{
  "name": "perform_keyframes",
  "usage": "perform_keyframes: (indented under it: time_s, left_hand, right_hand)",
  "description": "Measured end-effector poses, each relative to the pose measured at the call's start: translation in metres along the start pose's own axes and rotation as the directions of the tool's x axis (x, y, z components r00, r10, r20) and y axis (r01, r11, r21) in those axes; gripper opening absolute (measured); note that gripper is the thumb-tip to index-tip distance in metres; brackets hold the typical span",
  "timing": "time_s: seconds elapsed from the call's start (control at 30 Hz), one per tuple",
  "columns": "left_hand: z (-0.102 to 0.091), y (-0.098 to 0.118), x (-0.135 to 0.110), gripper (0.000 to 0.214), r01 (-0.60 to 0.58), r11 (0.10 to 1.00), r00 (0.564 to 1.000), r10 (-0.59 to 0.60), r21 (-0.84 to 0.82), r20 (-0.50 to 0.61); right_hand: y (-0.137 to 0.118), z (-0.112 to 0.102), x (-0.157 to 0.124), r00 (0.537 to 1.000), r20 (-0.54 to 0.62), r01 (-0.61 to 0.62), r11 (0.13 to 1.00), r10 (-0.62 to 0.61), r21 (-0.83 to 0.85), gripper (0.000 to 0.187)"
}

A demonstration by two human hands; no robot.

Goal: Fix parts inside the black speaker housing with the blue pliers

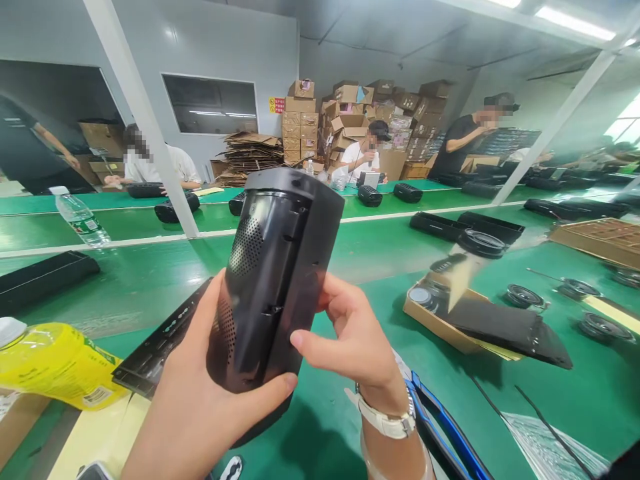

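Both hands hold one black speaker housing (273,280) up off the green surface (365,247), centre frame. Left hand (200,400) closed round its lower end, palm under, thumb pressed across the near face. Right hand (350,333) closed on the right edge, fingers curled behind, thumb on the front; watch at the wrist.

Housing's long axis runs near-vertical, tilted slightly, top end leaning right and away from the camera. Perforated grille faces left; the ribbed open side faces the camera.

Left to right on the surface: yellow drink bottle (55,363) lying at the near left edge; flat black panel (160,347) just behind the left hand; shallow cardboard tray (440,327) with a black sheet (510,330) over it, to the right; loose round speaker drivers (523,295) beyond that. Other people work at the far side.
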State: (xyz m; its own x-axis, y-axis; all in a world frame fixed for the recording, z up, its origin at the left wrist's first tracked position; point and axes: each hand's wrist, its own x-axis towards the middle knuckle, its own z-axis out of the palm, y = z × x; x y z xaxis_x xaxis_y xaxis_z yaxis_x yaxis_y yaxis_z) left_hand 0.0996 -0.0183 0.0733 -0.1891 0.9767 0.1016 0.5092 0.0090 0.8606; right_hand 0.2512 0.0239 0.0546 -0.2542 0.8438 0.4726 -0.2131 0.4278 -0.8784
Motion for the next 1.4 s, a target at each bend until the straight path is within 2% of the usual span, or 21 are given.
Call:
perform_keyframes:
  time_s: [0.2, 0.4, 0.53, 0.7, 1.03, 1.13, 1.27, 1.33, 1.4]
  left_hand:
    - [-0.001, -0.001, -0.001, 0.100, -0.007, 1.000, 1.000, 0.007, -0.002, -0.006]
    - [-0.002, -0.004, -0.001, 0.100, -0.026, 1.000, 1.000, 0.026, 0.003, -0.001]
    - [-0.003, -0.003, -0.003, 0.100, -0.026, 0.999, 0.999, 0.027, 0.030, -0.021]
    - [-0.002, -0.003, -0.003, 0.101, -0.051, 0.998, 0.998, 0.052, 0.020, -0.029]
    - [0.000, -0.004, -0.001, 0.099, -0.058, 0.998, 0.997, 0.059, 0.020, -0.043]
    - [-0.002, -0.003, 0.000, 0.098, -0.021, 1.000, 1.000, 0.021, 0.008, -0.019]
    - [-0.006, -0.007, 0.002, 0.095, -0.018, 0.991, 0.999, 0.024, -0.133, 0.049]
    - [-0.007, -0.011, 0.004, 0.092, -0.003, 0.966, 0.993, 0.035, -0.258, 0.117]
    - [-0.006, -0.014, 0.008, 0.089, 0.042, 0.942, 0.983, 0.020, -0.332, 0.184]
  right_hand:
    - [0.002, 0.006, -0.003, 0.998, -0.041, -0.041, 0.998, 0.043, 0.050, 0.022]
    - [0.003, 0.009, 0.000, 0.996, -0.037, -0.076, 0.982, 0.083, 0.174, 0.019]
    - [0.001, 0.008, -0.002, 0.997, -0.021, -0.064, 0.987, 0.068, 0.146, 0.018]
    - [-0.001, 0.006, -0.007, 0.997, 0.020, -0.077, 0.996, 0.076, 0.048, 0.031]
    - [-0.001, 0.012, -0.002, 0.990, -0.064, -0.122, 0.992, 0.122, 0.014, 0.023]
    - [0.002, 0.008, 0.000, 0.994, -0.024, -0.110, 0.993, 0.111, 0.047, 0.027]
    - [0.004, 0.004, 0.002, 0.985, 0.153, -0.111, 0.977, 0.083, 0.183, 0.030]
    - [0.004, 0.006, 0.002, 0.988, 0.141, -0.089, 0.972, 0.059, 0.216, 0.031]
    - [0.004, 0.010, 0.002, 0.996, 0.077, -0.062, 0.974, 0.046, 0.218, 0.031]
